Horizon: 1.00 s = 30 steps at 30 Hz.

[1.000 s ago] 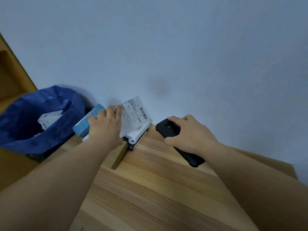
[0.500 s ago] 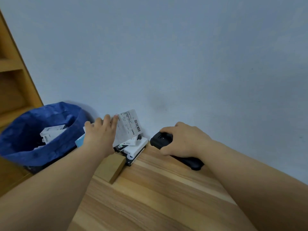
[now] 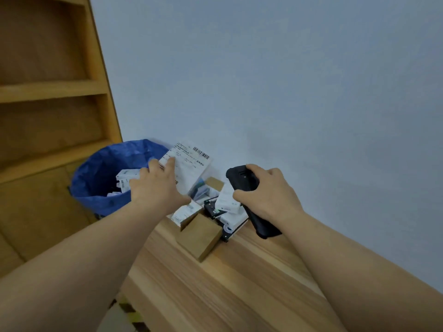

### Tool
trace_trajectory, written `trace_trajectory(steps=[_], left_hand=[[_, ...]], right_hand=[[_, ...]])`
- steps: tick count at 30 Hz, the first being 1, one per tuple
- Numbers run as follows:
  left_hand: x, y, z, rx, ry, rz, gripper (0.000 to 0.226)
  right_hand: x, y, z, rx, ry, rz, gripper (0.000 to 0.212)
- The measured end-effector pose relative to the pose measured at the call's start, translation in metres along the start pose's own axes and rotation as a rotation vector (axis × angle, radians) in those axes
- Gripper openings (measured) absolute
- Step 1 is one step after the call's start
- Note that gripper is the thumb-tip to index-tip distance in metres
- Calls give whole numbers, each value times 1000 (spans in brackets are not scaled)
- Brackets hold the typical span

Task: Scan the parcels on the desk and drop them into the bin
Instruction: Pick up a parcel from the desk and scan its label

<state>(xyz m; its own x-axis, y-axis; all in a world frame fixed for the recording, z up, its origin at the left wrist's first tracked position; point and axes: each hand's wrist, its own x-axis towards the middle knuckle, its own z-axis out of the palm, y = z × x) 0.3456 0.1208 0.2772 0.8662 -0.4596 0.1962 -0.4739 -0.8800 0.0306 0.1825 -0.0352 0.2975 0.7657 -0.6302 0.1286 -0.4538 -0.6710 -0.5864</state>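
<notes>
Bin (image 3: 100, 188) left of the desk (image 3: 215, 283), parcels (image 3: 225, 207) at the desk's far left corner, against the wall (image 3: 287, 80).

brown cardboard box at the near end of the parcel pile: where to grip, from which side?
Probably pinch the brown cardboard box across its two long side faces, coming from above and the near side. Its flat top and front corner are exposed; the far end abuts the black-and-white parcels. The left hand is closest.

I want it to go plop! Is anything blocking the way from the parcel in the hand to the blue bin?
Nothing visible is. The left hand holds the labelled parcel up beside the blue bin, whose open top faces it.
</notes>
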Motion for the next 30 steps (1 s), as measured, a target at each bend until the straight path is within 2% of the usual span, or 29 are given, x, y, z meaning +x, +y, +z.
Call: trace_trajectory(steps=[6, 10, 17, 21, 30], left_hand=[[23, -113, -14, -234, 29, -336, 103], [38, -214, -23, -254, 67, -535, 102], [53, -381, -51, -49, 200, -601, 99], [67, -452, -54, 63, 226, -620, 94], [159, -542, -17, 88, 167, -693, 95]], right_hand=[[35, -84, 66, 124, 113, -109, 73], [52, -164, 127, 201, 109, -175, 73], [75, -326, 246, 310, 49, -323, 73], [86, -401, 304, 322, -9, -370, 78], [169, -485, 408, 289, -89, -399, 78]])
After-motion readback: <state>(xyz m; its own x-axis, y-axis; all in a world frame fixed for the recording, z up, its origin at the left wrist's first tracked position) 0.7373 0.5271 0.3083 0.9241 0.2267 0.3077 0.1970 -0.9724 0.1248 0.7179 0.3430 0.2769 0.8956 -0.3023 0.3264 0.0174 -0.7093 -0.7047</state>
